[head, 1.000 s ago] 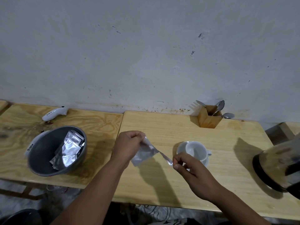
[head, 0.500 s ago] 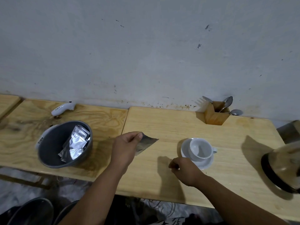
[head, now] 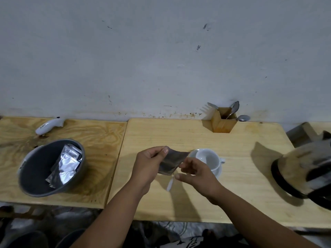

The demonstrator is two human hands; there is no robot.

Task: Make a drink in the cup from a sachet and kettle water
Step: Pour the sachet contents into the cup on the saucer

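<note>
Since the frame half a second earlier, the right hand (head: 196,173) has been raised from the bench (head: 241,176) and brought up to the sachet (head: 171,162), which was then held by the left hand (head: 149,164) alone; the sachet has also been carried rightward, nearer the cup (head: 208,159). The sachet is shown dark and silvery, tilted, above the bench just left of the cup; its upper left corner is pinched between the thumb and fingers of the left hand, so that this grip is closed on it; the right grip is seen loosely curled, its fingertips at the sachet's right edge, and whether they actually pinch it cannot be told. A narrow pale strip (head: 169,185) is seen below the sachet, beside the right thumb; whether it is held cannot be told. The white cup is seen empty, upright on a white saucer (head: 217,173), partly hidden by the right hand; the kettle (head: 304,169) is shown at the right edge of the bench, well apart from the cup. A grey bowl (head: 35,176) of further foil sachets (head: 66,165) is placed on the adjoining bench at the left; a wooden holder (head: 223,122) with spoons (head: 234,107) and a fork stands against the wall.
</note>
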